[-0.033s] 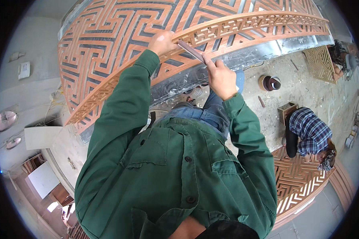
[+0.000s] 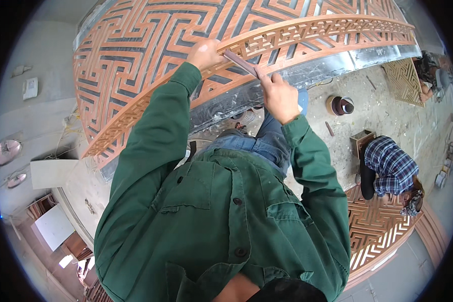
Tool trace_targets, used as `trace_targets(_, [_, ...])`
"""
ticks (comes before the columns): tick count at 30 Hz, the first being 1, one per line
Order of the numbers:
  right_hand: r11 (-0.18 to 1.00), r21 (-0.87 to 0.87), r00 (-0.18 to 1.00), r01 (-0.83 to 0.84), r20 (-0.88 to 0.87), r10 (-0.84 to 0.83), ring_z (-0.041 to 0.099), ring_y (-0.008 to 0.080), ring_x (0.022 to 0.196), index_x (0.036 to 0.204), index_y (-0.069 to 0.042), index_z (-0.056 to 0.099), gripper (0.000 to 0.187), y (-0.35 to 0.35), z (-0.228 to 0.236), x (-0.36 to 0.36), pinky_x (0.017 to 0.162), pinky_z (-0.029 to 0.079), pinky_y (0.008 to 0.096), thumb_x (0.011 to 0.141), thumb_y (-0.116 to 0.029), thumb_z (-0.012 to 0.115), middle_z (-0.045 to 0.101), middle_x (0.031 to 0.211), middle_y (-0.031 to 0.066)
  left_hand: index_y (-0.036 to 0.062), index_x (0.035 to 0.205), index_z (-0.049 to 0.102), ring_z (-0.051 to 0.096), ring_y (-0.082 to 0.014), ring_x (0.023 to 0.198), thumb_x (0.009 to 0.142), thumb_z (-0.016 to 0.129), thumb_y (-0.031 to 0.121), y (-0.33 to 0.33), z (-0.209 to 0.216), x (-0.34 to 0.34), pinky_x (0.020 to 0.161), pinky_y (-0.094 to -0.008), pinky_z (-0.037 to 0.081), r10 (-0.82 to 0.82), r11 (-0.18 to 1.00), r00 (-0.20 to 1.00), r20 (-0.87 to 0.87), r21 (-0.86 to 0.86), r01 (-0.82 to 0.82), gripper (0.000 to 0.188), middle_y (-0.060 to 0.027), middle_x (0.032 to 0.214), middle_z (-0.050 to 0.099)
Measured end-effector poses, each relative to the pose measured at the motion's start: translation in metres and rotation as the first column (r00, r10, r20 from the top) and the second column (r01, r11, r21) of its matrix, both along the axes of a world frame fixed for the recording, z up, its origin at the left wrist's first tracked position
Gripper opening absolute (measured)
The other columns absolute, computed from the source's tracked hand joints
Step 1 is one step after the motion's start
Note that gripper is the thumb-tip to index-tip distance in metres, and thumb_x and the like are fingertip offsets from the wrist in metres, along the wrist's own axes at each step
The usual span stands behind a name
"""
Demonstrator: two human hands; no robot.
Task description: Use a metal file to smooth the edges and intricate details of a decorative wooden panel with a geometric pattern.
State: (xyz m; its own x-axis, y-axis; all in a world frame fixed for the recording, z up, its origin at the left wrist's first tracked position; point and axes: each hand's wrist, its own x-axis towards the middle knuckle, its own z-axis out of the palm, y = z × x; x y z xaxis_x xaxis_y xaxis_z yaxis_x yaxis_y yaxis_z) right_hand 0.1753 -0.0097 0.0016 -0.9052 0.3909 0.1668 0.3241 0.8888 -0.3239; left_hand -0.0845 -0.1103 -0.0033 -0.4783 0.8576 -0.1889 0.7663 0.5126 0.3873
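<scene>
A deep green, long-sleeved work shirt, creased at the elbows, is worn over faded blue jeans. 2 flapped chest pockets flank a placket fastened with dark, round buttons, beneath a rumpled collar that lies open at the neck. The matching cuffs reach the wrists; the left hand and right hand are bare.

This place is a woodworking workshop, as its contents show.
A large fretwork panel lies on a workbench, with a narrow openwork rail over it. On the spotted concrete floor there is a dark brown roll. A co-worker in plaid bends over another fretwork panel, and a lighter lattice panel is at right.
</scene>
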Motion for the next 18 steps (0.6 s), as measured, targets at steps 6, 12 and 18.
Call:
trace_targets(6, [0.985, 0.156, 0.997, -0.076, 0.005, 0.076, 0.064, 0.0311, 0.075, 0.145, -0.024, 0.043, 0.070, 0.041, -0.005, -0.020, 0.058, 0.055, 0.0405, 0.080, -0.004, 0.057, 0.056, 0.089, 0.0118, 0.0023, 0.095, 0.067, 0.066, -0.0358, 0.090, 0.071, 0.080, 0.031, -0.002, -0.001, 0.004, 0.081, -0.0452, 0.051, 0.031, 1.000, 0.999, -0.014, 0.001, -0.031, 0.039, -0.0188, 0.092, 0.069])
trace_targets(12, [0.985, -0.172, 0.960, 0.028, -0.270, -0.075, 0.061, 0.0264, 0.064, 0.130, -0.004, 0.053, 0.034, 0.010, -0.039, -0.014, 0.051, 0.050, 0.0374, 0.100, -0.021, 0.048, 0.059, 0.086, 0.0126, 0.0012, 0.093, 0.066, 0.066, -0.0361, 0.089, 0.073, 0.080, 0.032, 0.004, 0.005, 0.013, 0.077, -0.0457, 0.050, 0.029, 1.000, 0.997, -0.067, 0.011, -0.029, 0.039, -0.0199, 0.091, 0.069])
trace_targets(18, [-0.328, -0.943, 0.986, 0.063, 0.109, -0.123, 0.042, 0.0080, 0.043, 0.110, -0.002, 0.055, 0.023, 0.000, 0.007, -0.018, 0.039, 0.033, 0.0229, 0.103, -0.021, 0.047, 0.051, 0.071, 0.0001, 0.0017, 0.092, 0.065, 0.066, -0.0363, 0.087, 0.072, 0.080, 0.031, -0.006, -0.001, 0.011, 0.075, -0.0459, 0.050, 0.066, 0.997, 0.996, -0.062, 0.037, -0.064, 0.039, -0.0200, 0.087, 0.068])
